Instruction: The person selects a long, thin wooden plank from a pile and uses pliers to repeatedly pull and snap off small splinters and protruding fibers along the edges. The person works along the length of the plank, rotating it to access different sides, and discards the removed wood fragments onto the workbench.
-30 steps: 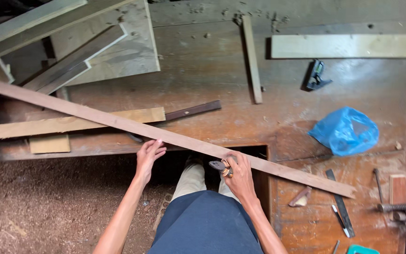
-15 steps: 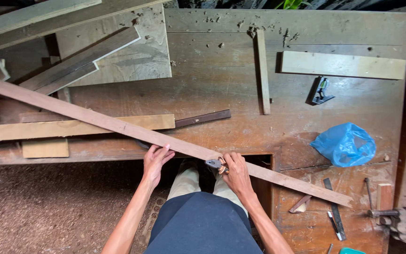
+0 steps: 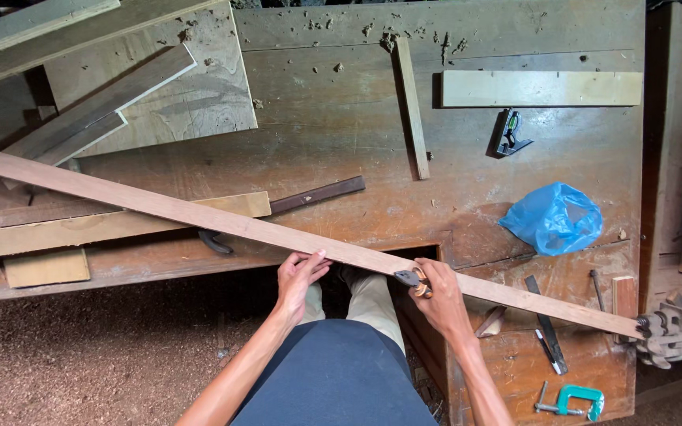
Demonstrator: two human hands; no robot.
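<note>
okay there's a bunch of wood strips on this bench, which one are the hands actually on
The long reddish strip running diagonally across the bench. The left hand and right hand both grip its near edge; the other strips lie untouched farther back.

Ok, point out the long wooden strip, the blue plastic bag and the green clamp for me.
long wooden strip [image 3: 199, 214]: head view, its bare top face left of the hands.
blue plastic bag [image 3: 556, 219]: head view, middle of the crumpled bag.
green clamp [image 3: 578, 397]: head view, its green frame.
</note>
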